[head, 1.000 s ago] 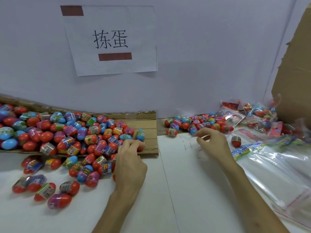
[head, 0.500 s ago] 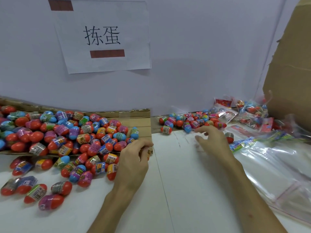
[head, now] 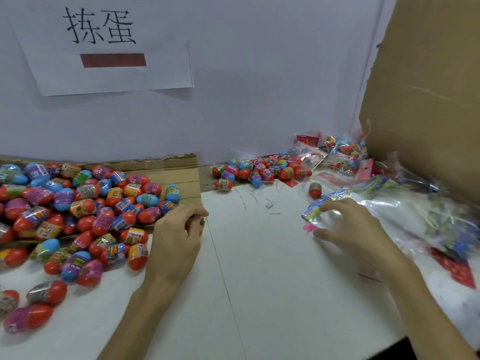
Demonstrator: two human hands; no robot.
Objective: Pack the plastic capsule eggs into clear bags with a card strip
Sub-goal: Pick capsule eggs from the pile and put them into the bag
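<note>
The white paper sheet [head: 109, 48] taped to the wall bears two large black handwritten characters, 拣蛋, above a solid red-brown bar [head: 113, 60] with no lettering. The wrap labels on the multicoloured plastic capsule eggs [head: 78, 203] carry barcodes and print, too small to read. The print on the colourful card strip [head: 327, 200] is blurred.
</note>
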